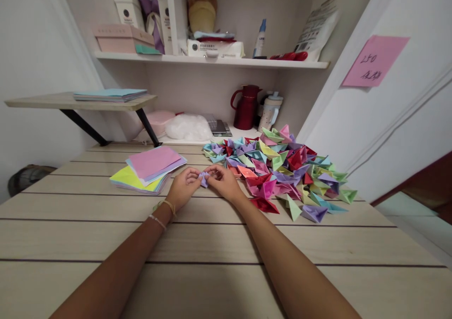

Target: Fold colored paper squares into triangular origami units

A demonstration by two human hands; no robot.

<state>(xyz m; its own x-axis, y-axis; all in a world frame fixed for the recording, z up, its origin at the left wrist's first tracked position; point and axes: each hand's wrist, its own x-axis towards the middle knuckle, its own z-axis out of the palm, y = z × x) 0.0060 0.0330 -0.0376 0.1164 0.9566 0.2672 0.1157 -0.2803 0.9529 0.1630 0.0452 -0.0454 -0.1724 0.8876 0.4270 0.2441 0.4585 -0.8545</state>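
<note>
A small folded piece of purple paper (204, 179) is pinched between my two hands, just above the table. My left hand (183, 186) grips its left side with thumb and fingers. On its other side my right hand (223, 181) holds it the same way. My fingertips cover part of the paper, so its exact fold is hard to make out. Close by on the right lies a big heap of folded paper boats (271, 168) in many colours. Left of my hands rest stacked paper sheets, pink (155, 161) on top and yellow (132, 180) underneath.
A small raised shelf (42, 101) on black legs carries more blue paper (109, 94). Behind the boats stand a red jug (246, 107) and a pale tumbler (270, 112). A white plastic bag (189, 127) lies at the back. A pink note (376, 61) hangs on the right.
</note>
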